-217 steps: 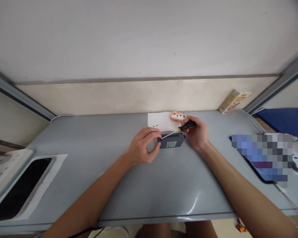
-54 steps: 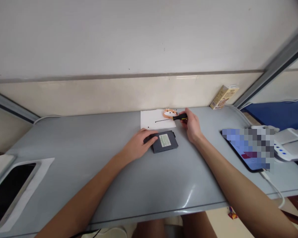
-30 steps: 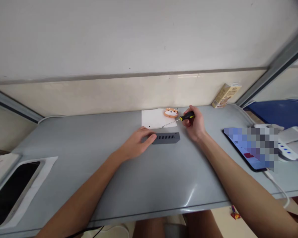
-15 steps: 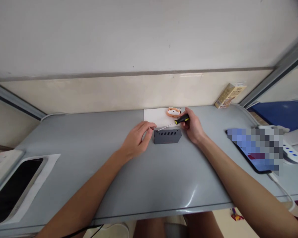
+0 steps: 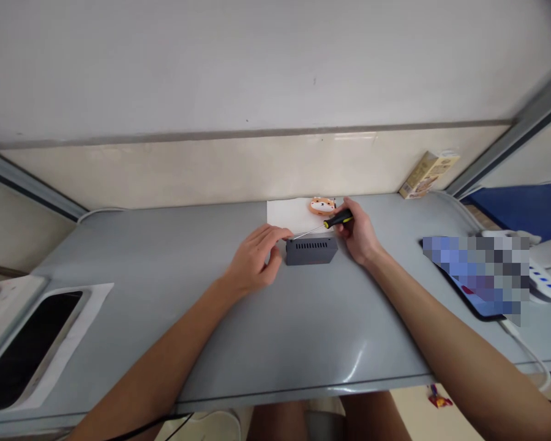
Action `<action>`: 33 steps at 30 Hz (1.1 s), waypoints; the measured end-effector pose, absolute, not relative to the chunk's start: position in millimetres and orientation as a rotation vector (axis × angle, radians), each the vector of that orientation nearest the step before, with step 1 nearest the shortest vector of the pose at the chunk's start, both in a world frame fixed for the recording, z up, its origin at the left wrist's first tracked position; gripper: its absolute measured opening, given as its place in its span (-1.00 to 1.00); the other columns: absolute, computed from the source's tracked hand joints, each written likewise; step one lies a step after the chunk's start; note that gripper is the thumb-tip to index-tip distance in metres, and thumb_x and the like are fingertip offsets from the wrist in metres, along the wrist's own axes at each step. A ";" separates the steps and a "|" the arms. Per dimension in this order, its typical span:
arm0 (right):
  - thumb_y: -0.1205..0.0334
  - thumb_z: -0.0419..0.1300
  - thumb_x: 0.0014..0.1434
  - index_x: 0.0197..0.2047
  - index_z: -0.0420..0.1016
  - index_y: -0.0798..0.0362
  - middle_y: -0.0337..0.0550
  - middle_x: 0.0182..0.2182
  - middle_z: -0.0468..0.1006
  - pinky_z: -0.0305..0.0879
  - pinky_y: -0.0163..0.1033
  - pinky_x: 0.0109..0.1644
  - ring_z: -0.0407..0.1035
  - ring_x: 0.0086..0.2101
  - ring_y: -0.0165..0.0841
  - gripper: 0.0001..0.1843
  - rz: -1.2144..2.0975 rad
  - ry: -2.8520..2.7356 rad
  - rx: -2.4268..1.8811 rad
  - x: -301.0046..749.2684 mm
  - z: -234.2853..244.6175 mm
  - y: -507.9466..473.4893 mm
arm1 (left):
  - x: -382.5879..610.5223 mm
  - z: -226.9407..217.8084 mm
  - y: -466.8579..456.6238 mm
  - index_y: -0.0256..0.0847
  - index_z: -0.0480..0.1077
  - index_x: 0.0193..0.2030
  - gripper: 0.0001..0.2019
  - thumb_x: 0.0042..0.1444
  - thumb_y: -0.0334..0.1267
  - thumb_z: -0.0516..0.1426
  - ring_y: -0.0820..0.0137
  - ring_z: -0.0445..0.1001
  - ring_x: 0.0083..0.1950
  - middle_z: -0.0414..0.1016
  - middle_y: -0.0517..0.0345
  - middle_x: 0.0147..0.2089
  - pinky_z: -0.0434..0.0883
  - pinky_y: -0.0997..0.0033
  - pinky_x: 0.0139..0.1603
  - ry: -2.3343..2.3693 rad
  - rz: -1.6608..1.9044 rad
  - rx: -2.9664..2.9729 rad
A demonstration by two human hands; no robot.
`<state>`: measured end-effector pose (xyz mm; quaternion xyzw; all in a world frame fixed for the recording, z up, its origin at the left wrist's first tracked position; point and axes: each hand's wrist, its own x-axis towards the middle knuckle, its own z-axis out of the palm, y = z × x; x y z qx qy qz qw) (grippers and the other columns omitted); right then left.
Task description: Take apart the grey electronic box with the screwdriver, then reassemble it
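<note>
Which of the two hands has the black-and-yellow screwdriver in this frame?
The right hand grips the black-and-yellow screwdriver by its handle; the left hand, beside the dark grey slotted box, shows no tool.

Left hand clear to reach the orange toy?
Probably yes. The left hand sits beside the grey box, and the way over the white paper to the orange animal-face toy looks open. Only the screwdriver in the right hand lies close, so the hand would pass over its shaft.
</note>
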<state>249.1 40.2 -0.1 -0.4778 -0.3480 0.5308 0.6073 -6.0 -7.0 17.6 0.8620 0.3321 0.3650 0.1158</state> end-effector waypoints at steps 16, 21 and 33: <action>-0.14 0.28 0.16 -0.46 0.45 0.01 -0.23 -0.46 0.45 -0.09 -0.23 -0.50 0.08 -0.57 -0.47 -0.60 1.238 -0.752 -1.063 247.8 1.6 39.6 | -7.3 11.3 -2.4 -0.12 0.39 0.02 -0.62 0.21 -0.56 -0.07 0.28 0.48 -0.04 0.52 0.05 -0.03 0.45 0.23 -0.01 0.898 1.108 2.581; -0.22 0.21 0.21 -0.43 0.49 -0.01 -0.26 -0.57 0.35 -0.13 -0.23 -0.50 0.04 -0.59 -0.45 -0.55 1.192 -0.810 -1.123 246.7 -1.5 39.3 | -8.4 12.3 -1.0 -0.14 0.41 -0.02 -0.63 0.20 -0.58 -0.06 0.29 0.48 -0.04 0.54 0.04 -0.05 0.46 0.23 0.00 0.842 1.144 2.622; -0.37 0.12 0.25 -0.31 0.52 -0.02 -0.20 -0.36 0.53 0.14 -0.26 -0.34 0.28 -0.39 -0.37 -0.45 1.025 -1.151 -1.286 238.1 -2.4 30.6 | 4.2 14.5 -9.5 -0.16 0.41 0.03 -0.73 0.26 -0.49 0.07 0.29 0.52 -0.03 0.55 0.00 -0.02 0.49 0.20 0.03 0.804 1.346 2.662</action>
